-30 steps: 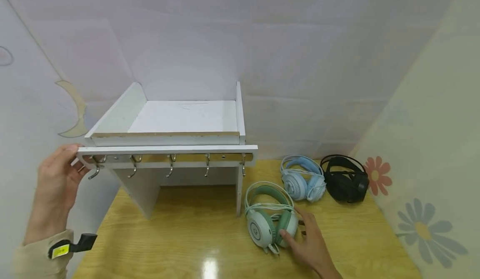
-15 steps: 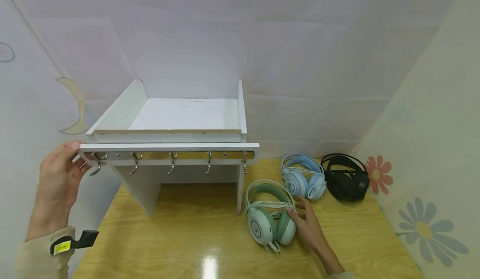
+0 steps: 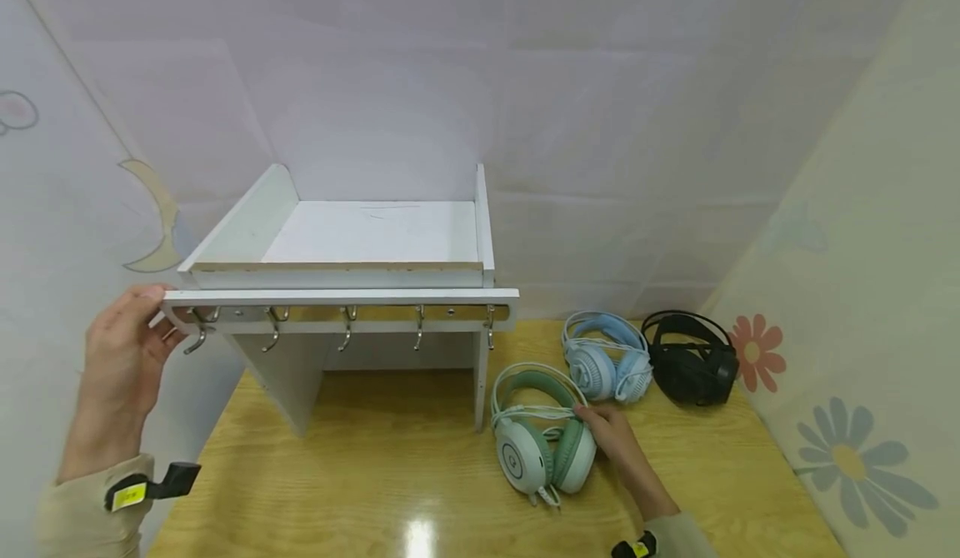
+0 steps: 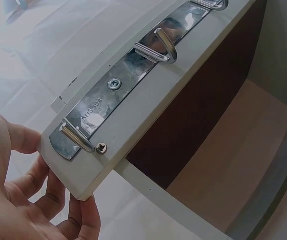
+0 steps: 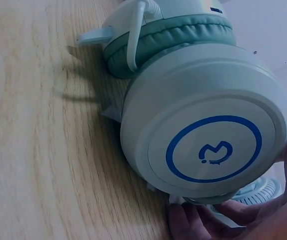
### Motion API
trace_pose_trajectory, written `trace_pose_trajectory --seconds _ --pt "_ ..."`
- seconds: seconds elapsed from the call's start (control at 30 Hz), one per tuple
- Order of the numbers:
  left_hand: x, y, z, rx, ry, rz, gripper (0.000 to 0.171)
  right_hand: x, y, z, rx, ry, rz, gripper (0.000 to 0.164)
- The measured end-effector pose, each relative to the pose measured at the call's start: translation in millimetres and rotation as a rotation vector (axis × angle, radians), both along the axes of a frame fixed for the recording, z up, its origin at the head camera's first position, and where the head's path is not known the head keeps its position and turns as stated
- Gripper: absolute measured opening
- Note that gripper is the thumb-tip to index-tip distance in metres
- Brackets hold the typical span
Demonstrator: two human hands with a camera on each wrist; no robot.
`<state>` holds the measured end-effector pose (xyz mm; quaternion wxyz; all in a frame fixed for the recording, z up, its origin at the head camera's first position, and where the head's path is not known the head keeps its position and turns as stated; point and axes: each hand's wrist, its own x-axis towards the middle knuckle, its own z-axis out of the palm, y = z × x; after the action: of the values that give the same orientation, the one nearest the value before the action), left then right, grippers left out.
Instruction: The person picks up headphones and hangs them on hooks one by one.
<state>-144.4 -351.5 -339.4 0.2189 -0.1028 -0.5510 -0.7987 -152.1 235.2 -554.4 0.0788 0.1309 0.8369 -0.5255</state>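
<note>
My left hand [image 3: 120, 358] grips the left end of a white board [image 3: 390, 296] that carries a metal strip with several hooks [image 3: 346, 329]. In the left wrist view the thumb [image 4: 26, 139] is on the board's front side and the fingers are curled behind its end. White-and-green headphones [image 3: 517, 456] rest on the table, a pale cable across their band. At their right side, just above the ear cup, my right hand [image 3: 617, 441] pinches them. The right wrist view shows the round ear cup [image 5: 208, 150] close up, fingers curled under it and partly hidden.
Behind the hook board is a white shelf [image 3: 375, 233] standing on the wooden table [image 3: 360, 491]. Light-blue headphones [image 3: 592, 371] and black headphones [image 3: 693, 371] lie at the back right. Patterned sheets [image 3: 832, 291] hang at the sides.
My right hand has shifted up along the green headphones' right ear cup, from lower down to where the cup meets the band. The left hand keeps its hold on the board.
</note>
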Motion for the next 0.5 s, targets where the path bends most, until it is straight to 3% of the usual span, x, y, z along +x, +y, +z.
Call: trace_pose_trajectory --seconds 0.27,0.5 --pt "-0.7 0.1 -1.4 -0.055 -0.010 0.038 0.022 -1.8 -5.7 1.0 -0.004 -0.027 -0.028 0.047" --pt "-1.3 -1.0 -1.1 0.010 -0.008 0.003 0.025 -1.7 -8.0 4.0 0.003 -0.068 -0.004 0.060"
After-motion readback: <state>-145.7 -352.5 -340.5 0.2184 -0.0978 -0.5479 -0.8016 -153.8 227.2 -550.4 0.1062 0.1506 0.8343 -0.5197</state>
